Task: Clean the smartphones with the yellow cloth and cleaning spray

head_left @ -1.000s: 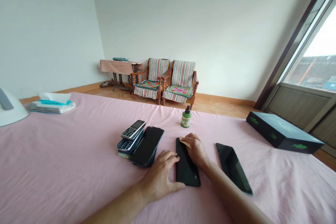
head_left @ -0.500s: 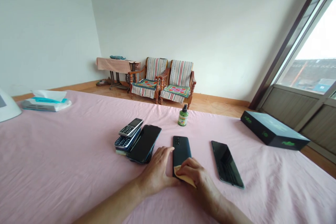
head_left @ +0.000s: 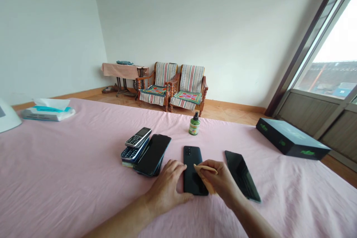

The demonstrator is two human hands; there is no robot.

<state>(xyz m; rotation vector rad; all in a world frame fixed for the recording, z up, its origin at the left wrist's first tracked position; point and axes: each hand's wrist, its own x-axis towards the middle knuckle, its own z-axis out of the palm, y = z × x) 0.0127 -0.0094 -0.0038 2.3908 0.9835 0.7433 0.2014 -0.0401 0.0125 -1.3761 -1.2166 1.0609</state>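
Observation:
A dark smartphone [head_left: 192,173] lies face down on the pink cloth, its camera block at the far end. My left hand [head_left: 167,182] steadies it, fingertips at the left edge and thumb along the near edge. My right hand [head_left: 219,178] pinches a folded yellow wiping cloth [head_left: 208,182] against the right part of the phone's back. To the right, a second smartphone [head_left: 242,176] lies screen up, partly behind my right wrist. Left of my hands are a stack of smartphones [head_left: 153,154] and a pile of keypad phones [head_left: 138,137].
A green spray bottle [head_left: 194,124] stands beyond the phone. At the right is a black box [head_left: 292,139]; at the far left, a pack of tissues [head_left: 48,111] beside a white object [head_left: 8,117]. Two wooden chairs [head_left: 186,85] stand past the pink-covered surface [head_left: 83,178].
My right hand has moved the cloth from the phone's near end up and to the right, uncovering the lower back. My left hand stays at the phone's edge.

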